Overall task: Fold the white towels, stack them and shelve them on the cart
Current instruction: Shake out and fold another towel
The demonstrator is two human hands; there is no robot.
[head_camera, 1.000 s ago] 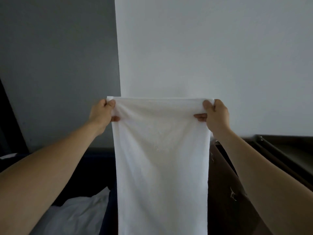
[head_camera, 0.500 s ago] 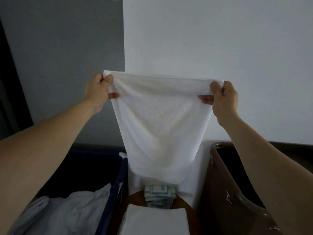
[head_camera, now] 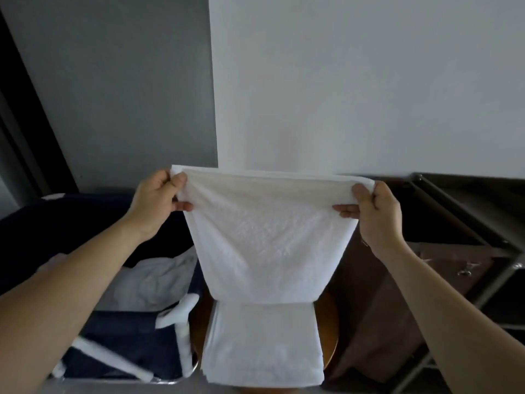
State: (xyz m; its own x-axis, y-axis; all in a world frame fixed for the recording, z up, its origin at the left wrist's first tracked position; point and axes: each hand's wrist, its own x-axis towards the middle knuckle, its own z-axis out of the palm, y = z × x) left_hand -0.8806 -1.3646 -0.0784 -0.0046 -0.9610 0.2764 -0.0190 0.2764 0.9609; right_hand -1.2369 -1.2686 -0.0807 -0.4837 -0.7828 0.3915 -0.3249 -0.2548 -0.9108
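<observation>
Left hand (head_camera: 154, 204) and right hand (head_camera: 377, 214) hold soft white terry towel (head_camera: 264, 237) up in the air

Left hand pinches top left corner, thumb on top, fingers curled under; right hand pinches top right corner the same way. Towel hangs between them, top edge taut, sides narrowing downward. Its lower edge sits over a folded white towel (head_camera: 262, 342), contact unclear. Folded towel lies on a round brown wooden top (head_camera: 331, 322). Left: dark blue fabric bin (head_camera: 125, 331) holding crumpled pale linen (head_camera: 150, 277). Right: dark brown metal-framed cart (head_camera: 454, 223)
</observation>
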